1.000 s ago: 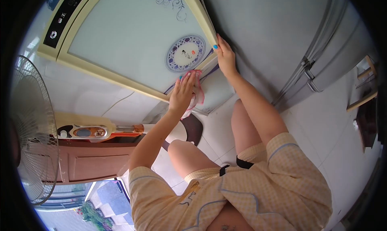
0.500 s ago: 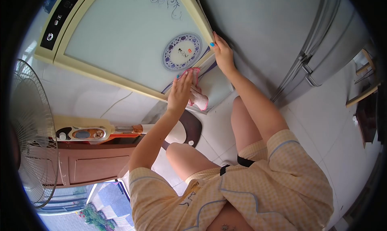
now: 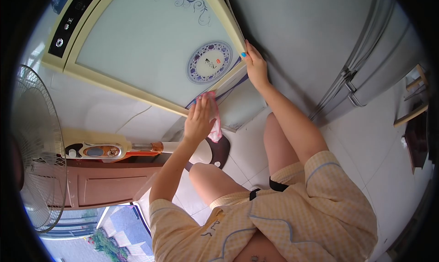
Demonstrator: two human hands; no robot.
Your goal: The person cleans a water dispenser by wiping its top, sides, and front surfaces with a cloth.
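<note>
A cream-framed cabinet door point(image 3: 155, 38) with a pale glass panel and blue floral print fills the upper left. Its lower rail is under my left hand point(image 3: 200, 120), which presses a pink-and-white cloth point(image 3: 215, 133) against it. Part of the cloth hangs below the fingers; the rest is hidden by them. My right hand point(image 3: 256, 66) grips the door's lower right corner, with the thumb on the front face and the other fingers around the edge.
A grey refrigerator point(image 3: 302, 38) with handles stands at the right. On the left are a fan point(image 3: 39, 147), a floor-cleaner-like appliance point(image 3: 98, 151) and a reddish-brown cabinet point(image 3: 109, 186). A dark base point(image 3: 223, 150) rests on the tiled floor point(image 3: 352, 147) near my knees. Wooden furniture point(image 3: 414, 138) is at the far right.
My left hand has slid left and down along the lower rail with the cloth, which now hangs straighter. My right hand stays at the door corner.
</note>
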